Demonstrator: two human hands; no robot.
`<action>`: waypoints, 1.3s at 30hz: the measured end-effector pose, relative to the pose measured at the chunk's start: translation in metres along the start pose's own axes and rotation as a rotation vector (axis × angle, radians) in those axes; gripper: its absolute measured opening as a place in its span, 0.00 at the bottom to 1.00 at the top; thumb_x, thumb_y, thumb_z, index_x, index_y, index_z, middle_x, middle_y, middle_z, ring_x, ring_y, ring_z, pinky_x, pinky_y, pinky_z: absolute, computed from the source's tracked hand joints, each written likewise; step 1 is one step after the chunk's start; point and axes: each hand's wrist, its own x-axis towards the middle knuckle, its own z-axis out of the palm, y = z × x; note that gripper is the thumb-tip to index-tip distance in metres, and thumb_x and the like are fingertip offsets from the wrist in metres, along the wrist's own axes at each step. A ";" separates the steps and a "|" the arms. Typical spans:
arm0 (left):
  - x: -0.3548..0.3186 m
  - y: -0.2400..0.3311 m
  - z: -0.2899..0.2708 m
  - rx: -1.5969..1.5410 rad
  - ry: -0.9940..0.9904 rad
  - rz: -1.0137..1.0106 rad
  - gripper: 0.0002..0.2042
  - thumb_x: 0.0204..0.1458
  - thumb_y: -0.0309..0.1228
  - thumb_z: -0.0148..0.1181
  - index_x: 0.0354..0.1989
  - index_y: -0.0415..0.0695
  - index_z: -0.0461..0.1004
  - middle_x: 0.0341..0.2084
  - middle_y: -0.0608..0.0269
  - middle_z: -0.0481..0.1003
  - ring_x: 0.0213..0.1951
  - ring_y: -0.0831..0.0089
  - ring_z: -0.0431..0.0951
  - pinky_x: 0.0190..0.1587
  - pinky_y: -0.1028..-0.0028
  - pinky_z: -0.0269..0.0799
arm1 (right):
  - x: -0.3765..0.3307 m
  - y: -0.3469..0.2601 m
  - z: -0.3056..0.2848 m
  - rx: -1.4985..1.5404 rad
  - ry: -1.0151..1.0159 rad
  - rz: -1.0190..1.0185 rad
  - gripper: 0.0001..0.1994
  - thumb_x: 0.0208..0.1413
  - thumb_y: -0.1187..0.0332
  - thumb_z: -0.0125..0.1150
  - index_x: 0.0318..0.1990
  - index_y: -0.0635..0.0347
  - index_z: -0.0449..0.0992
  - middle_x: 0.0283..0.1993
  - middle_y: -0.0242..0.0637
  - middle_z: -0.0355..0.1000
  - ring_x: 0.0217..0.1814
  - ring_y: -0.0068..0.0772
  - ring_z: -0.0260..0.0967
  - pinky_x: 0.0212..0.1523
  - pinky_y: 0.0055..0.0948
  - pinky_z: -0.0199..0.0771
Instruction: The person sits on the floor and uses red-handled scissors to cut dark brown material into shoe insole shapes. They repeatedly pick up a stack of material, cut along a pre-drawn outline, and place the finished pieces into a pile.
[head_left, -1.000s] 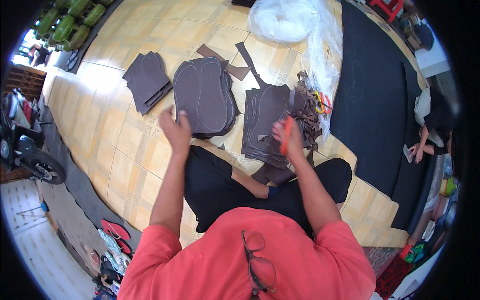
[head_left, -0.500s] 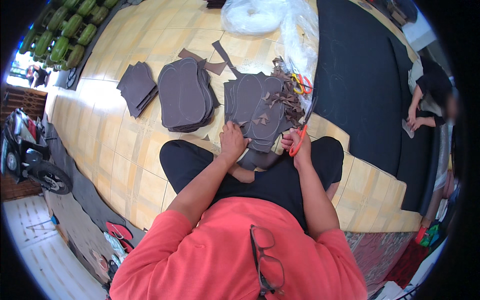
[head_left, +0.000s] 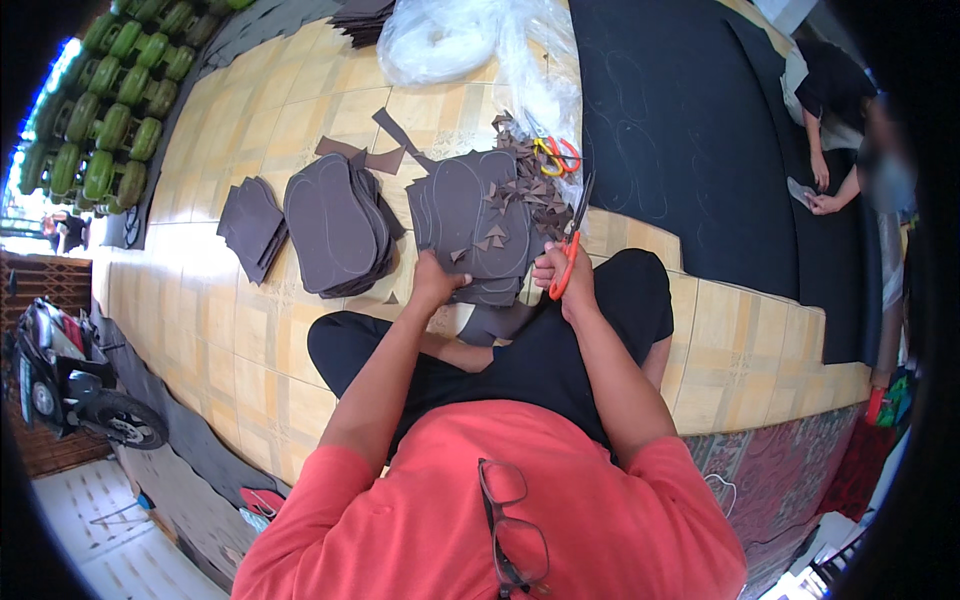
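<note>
Sitting cross-legged on the tiled floor (head_left: 250, 340), the person keeps the brown sheet stack (head_left: 478, 225) just ahead of the knees, within reach. The left hand (head_left: 436, 278) clamps its near edge to steady it, while the right hand (head_left: 562, 272) is closed around orange-handled scissors (head_left: 572, 240), blades pointing away over the scraps (head_left: 525, 195).

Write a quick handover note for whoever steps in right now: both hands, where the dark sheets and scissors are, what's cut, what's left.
Left hand: gripping the near edge of the marked sheet stack.
Right hand: holding orange-handled scissors, blades pointing away.
Done: pile of cut sole shapes and a small offcut stack to the left; triangular scraps litter the stack.
Left: the outlined soles on the stack are uncut. Spare scissors lie beyond it.
</note>
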 end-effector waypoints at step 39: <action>-0.104 0.106 -0.131 -1.115 -0.102 0.316 0.18 0.61 0.23 0.47 0.58 0.30 0.61 0.49 0.45 0.72 0.49 0.49 0.78 0.48 0.60 0.80 | -0.092 -0.050 0.064 -0.487 -0.268 -0.202 0.19 0.66 0.55 0.50 0.42 0.66 0.72 0.25 0.30 0.65 0.21 0.20 0.66 0.21 0.21 0.72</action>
